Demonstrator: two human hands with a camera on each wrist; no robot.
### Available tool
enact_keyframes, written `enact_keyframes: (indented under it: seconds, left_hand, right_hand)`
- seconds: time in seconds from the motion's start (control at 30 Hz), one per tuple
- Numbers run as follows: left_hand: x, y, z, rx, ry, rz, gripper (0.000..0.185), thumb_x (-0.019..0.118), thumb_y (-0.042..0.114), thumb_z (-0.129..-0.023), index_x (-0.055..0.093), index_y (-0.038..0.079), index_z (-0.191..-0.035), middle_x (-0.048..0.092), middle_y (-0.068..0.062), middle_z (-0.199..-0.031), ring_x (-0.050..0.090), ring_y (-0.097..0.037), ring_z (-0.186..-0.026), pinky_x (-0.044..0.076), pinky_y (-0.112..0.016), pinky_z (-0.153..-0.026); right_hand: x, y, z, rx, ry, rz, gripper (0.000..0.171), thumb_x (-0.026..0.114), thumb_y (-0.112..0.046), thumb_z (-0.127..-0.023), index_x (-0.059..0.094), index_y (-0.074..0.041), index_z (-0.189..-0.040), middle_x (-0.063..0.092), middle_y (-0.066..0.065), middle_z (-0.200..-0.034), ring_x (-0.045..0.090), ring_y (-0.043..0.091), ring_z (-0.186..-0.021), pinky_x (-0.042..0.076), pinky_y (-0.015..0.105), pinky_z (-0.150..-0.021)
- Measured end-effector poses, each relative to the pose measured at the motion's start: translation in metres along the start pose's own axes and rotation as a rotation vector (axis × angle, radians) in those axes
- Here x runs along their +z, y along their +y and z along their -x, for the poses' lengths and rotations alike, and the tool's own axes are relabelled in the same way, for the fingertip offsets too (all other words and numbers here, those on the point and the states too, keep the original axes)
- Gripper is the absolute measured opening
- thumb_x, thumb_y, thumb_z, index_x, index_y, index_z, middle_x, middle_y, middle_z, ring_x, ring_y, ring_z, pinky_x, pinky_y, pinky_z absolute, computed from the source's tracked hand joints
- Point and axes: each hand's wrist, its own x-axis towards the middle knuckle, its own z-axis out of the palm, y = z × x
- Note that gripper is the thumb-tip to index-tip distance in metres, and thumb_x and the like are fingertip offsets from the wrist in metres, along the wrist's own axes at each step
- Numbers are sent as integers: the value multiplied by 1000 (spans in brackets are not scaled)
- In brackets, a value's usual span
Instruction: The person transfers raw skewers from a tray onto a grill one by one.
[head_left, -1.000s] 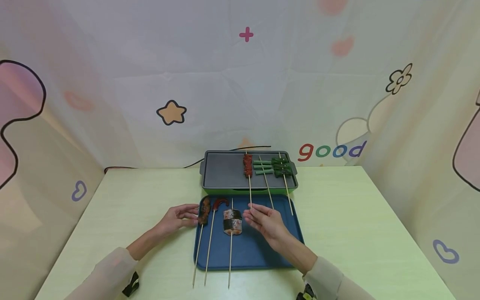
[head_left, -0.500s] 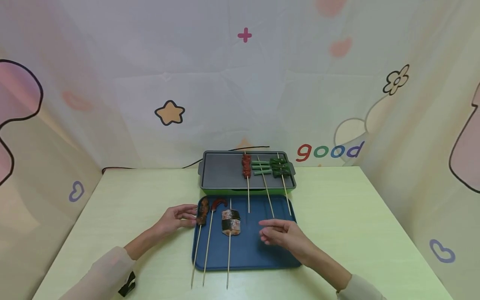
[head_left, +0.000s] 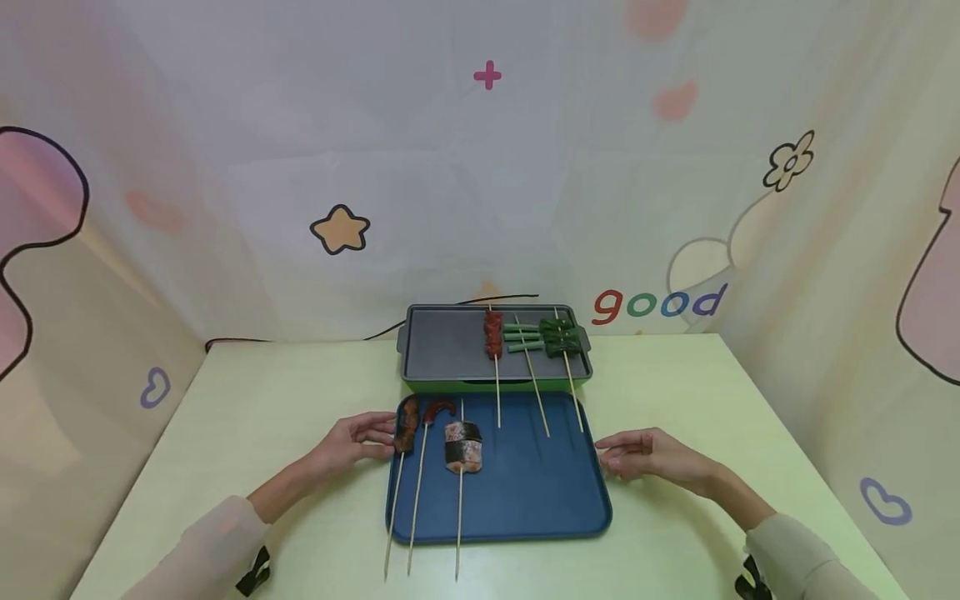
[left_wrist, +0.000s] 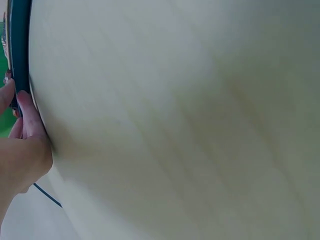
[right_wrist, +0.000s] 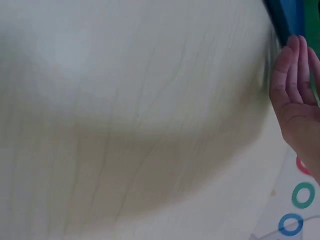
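Note:
My left hand (head_left: 352, 442) rests its extended fingertips against the left edge of a blue tray (head_left: 540, 492). On the opposite side, my right hand (head_left: 656, 457) has straight fingers (right_wrist: 293, 70) at the tray's right edge. Inside the tray lie three skewers: a browned meat skewer (head_left: 407, 425) near my left fingertips, a dark red curled piece (head_left: 437, 409) on a stick, and a thick pinkish piece with dark bands (head_left: 462, 448). Their sticks reach past the tray's front edge. Neither palm holds any skewer.
Behind the tray stands a grey-topped green grill plate (head_left: 442, 342). It bears a red meat skewer (head_left: 492, 335) and green vegetable skewers (head_left: 558, 336), with sticks overhanging the tray. A black cord (head_left: 386, 328) runs behind it. A printed curtain (head_left: 420, 183) surrounds the pale table (head_left: 292, 383).
My right hand has let go of the red meat skewer's stick and moved right, across the tray to its right edge. My left hand has stayed at the left edge.

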Motion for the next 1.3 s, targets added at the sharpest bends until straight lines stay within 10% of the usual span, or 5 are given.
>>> enact_keyframes:
  seconds: [0.3, 0.57, 0.93, 1.3]
  left_hand:
    - [2, 6, 3, -31, 4, 38, 59, 65, 5, -98, 40, -14, -148, 61, -29, -133, 68, 3, -95, 57, -21, -86]
    - [34, 16, 28, -137, 99, 50, 62, 70, 9, -95, 44, -9, -148, 51, -32, -139, 69, -6, -92, 60, -31, -84]
    - [64, 22, 73, -269, 194, 33, 62, 76, 4, -89, 48, -9, -142, 64, -8, -105, 65, -10, -79, 59, -31, -66]
    - [78, 21, 100, -328, 81, 131, 39, 73, 0, -89, 48, -5, -118, 75, -3, -87, 73, -17, -73, 61, -34, -63]
  right_hand:
    - [-19, 16, -28, -72, 120, 2, 64, 61, -14, -103, 31, 9, -155, 46, 36, -147, 65, 3, -115, 54, 19, -97]
    - [-32, 19, -46, -64, 136, 43, 56, 62, -9, -102, 41, 7, -152, 62, 23, -139, 69, 2, -109, 57, 23, -93]
    - [-34, 19, -56, -70, 119, 6, 57, 65, -10, -100, 44, 9, -149, 70, 2, -127, 71, 3, -105, 58, 23, -92]
    - [-32, 20, -58, -60, 132, 13, 55, 66, -8, -99, 47, 10, -147, 71, 1, -122, 70, 2, -101, 57, 21, -90]
